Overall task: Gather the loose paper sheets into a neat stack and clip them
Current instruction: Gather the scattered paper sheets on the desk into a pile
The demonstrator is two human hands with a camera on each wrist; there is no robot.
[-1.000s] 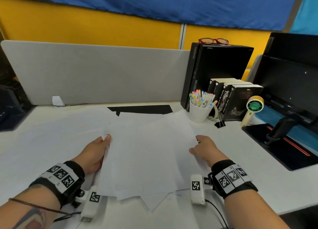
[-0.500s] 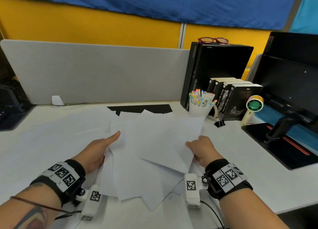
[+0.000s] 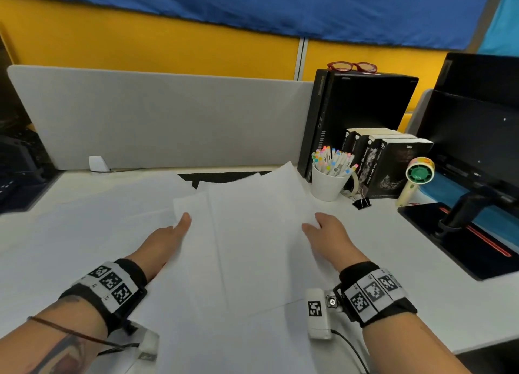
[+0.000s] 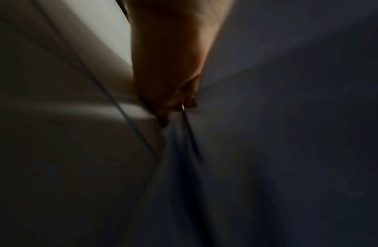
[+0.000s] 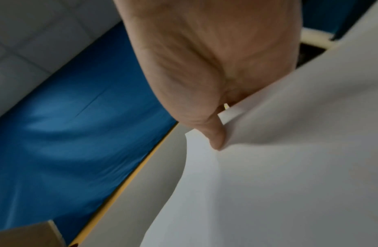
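Several white paper sheets [image 3: 252,239] form a loose bundle raised off the white desk [image 3: 421,303] between my two hands. My left hand [image 3: 179,227] pinches the bundle's left edge, thumb on top. On the right edge, my right hand [image 3: 317,225] pinches the sheets the same way. The sheets overlap unevenly, with far corners fanning out. The left wrist view is dark: my left hand [image 4: 171,100] grips the paper [image 4: 268,117]. In the right wrist view my right hand [image 5: 215,133] presses its thumb on the paper [image 5: 289,158]. A black binder clip [image 3: 361,202] lies on the desk to the right.
Right of the sheets stand a white cup of markers [image 3: 327,187], black books [image 3: 393,166], a black computer tower [image 3: 359,112] with red glasses [image 3: 352,66] on top, and a small hand fan [image 3: 417,177]. A monitor base [image 3: 471,241] fills the right. A grey divider [image 3: 168,115] closes the back.
The splayed sheets were lifted off the desk and drawn together; corners that stuck out toward me are now tucked in. Both hands moved forward along the bundle's side edges.
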